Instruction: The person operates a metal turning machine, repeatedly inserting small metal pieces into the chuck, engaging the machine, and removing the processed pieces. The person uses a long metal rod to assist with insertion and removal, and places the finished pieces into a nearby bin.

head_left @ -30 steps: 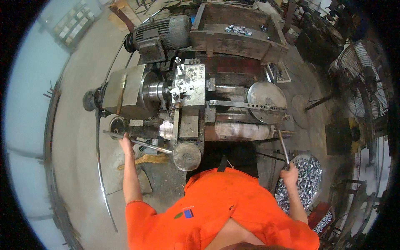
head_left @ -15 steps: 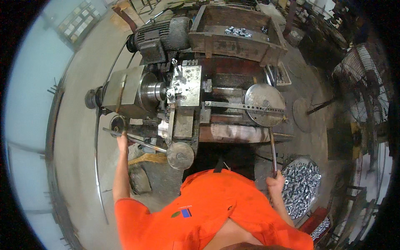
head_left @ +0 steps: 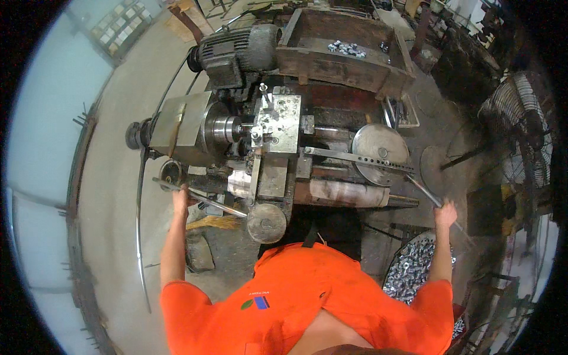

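Our left hand (head_left: 180, 196) and right hand (head_left: 445, 213) grip levers (head_left: 222, 207) well out from the discs (head_left: 266, 223), presumably for leverage.

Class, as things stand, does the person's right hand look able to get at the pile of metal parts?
Probably yes, after letting go: the right hand is closed around a metal bar. The pile of metal parts shows beside that forearm, uncovered where visible.
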Demonstrator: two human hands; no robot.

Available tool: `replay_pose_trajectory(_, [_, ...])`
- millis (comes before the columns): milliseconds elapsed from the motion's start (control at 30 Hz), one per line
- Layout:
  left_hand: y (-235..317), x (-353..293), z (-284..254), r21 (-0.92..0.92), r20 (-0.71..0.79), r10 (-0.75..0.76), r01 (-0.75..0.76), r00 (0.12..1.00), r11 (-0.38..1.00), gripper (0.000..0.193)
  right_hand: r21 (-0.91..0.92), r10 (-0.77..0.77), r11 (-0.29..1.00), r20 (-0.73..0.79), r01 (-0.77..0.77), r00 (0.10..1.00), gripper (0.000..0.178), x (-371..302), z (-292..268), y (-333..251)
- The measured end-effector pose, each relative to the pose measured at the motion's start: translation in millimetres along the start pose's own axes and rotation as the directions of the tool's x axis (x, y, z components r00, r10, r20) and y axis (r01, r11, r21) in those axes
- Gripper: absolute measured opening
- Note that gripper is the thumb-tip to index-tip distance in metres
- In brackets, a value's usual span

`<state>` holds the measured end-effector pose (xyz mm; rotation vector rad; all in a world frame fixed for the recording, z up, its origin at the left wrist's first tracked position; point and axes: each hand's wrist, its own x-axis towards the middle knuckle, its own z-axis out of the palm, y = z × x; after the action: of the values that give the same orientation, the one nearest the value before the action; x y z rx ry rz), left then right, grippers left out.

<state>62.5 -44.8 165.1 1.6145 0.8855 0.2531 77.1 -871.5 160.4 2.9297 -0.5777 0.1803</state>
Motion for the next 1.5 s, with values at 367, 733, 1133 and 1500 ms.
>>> replay_pose_trajectory(367, [-138, 51, -59, 0.77, 0.169, 0.167, -0.236, 0.971, 0.593, 0.053, 0.442, -0.113, 0.859, -0.33, 0.259, 0.937, 0.069, -88, -6, -113])
replay_pose_trajectory(733, [-218, 23, 30, 0.927, 0.054, 0.408, -0.198, 0.911, 0.318, 0.034, 0.772, -0.286, 0.6, -0.036, 0.209, 0.957, 0.034, -125, -40, -184])
replay_pose_trajectory(1133, [-160, 39, -32, 0.923, 0.342, 0.058, -0.347, 0.938, 0.167, 0.059, 0.692, -0.471, 0.495, -0.294, 0.525, 0.832, 0.035, -42, -148, -263])
replay_pose_trajectory(1500, [23, -26, -166, 0.828, -0.099, 0.702, -0.334, 0.705, 0.451, 0.028, 0.496, -0.907, 0.258, -0.171, 0.829, 0.385, 0.025, -35, -233, -529])
